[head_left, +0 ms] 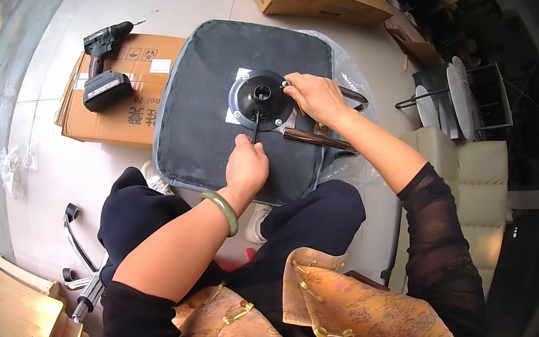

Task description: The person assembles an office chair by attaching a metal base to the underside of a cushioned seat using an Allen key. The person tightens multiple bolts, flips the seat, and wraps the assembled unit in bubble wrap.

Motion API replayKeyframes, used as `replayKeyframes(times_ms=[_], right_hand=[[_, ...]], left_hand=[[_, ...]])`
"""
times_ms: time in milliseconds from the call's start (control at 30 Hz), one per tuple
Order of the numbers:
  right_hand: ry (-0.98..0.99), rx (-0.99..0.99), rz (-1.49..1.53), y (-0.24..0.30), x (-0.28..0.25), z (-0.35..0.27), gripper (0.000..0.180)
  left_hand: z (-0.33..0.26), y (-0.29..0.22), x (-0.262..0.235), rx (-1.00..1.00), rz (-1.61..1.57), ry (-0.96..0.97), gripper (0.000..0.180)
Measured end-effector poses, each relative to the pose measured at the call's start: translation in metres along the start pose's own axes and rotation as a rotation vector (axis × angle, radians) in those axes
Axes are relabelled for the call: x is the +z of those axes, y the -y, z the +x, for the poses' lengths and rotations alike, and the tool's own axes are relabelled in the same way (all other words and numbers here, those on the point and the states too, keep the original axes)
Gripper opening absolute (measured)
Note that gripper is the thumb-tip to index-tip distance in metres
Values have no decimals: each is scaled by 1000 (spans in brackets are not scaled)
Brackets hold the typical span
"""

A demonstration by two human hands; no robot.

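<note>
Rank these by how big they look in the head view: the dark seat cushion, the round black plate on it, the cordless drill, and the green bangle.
1. Dark seat cushion, clearly largest.
2. Round black plate and cordless drill: look alike in size, so no ranking between them.
3. Green bangle, smallest, though it sits nearer the camera.

The right hand [316, 96] covers the round black plate's [261, 98] right edge; the left hand [246, 166] hides the dark tool's [255, 128] handle.
</note>
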State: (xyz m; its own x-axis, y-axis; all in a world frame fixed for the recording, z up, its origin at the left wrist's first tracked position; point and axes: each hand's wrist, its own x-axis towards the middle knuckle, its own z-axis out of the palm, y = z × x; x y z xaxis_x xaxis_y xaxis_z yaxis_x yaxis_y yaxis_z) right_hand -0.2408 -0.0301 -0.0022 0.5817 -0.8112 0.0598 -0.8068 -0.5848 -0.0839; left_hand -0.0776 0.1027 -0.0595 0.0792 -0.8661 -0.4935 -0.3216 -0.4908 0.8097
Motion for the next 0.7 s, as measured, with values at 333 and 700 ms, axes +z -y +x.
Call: replayKeyframes(times_ms=[333,700], right_hand=[[301,-673,49,-54,-35,48,61],[286,-933,132,-65,-14,69,59]], left_hand=[[2,-1,-1,-64,21,90,31],[1,-3,-3,-78,-21,107,28]])
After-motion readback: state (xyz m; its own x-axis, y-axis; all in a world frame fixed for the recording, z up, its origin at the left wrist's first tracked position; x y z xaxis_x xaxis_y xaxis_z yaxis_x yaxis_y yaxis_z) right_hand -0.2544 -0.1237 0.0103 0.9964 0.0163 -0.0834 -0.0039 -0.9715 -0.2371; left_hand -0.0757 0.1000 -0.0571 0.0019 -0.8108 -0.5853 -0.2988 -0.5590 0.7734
